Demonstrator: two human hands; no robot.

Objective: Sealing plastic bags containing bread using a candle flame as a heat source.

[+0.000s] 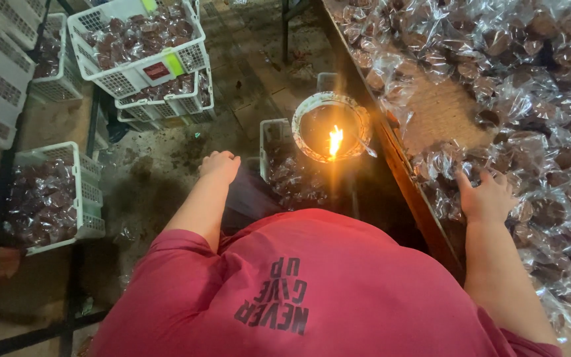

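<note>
My left hand [219,165] rests on my knee with curled fingers and holds nothing. Spread flat, my right hand [487,196] lies on clear plastic packets of dark brown sweets [550,158] that cover the wooden table [408,192] at the right. A round bowl with a burning flame [332,135] stands between the two hands, just left of the table edge. Below the bowl a white basket of packets [279,162] sits in front of my knees. My red shirt fills the bottom of the view.
White plastic baskets full of the same brown packets are stacked at the upper left [143,46], with one more [54,198] on the floor at the left. Dark metal rack bars run along the left side. The floor is dirty concrete.
</note>
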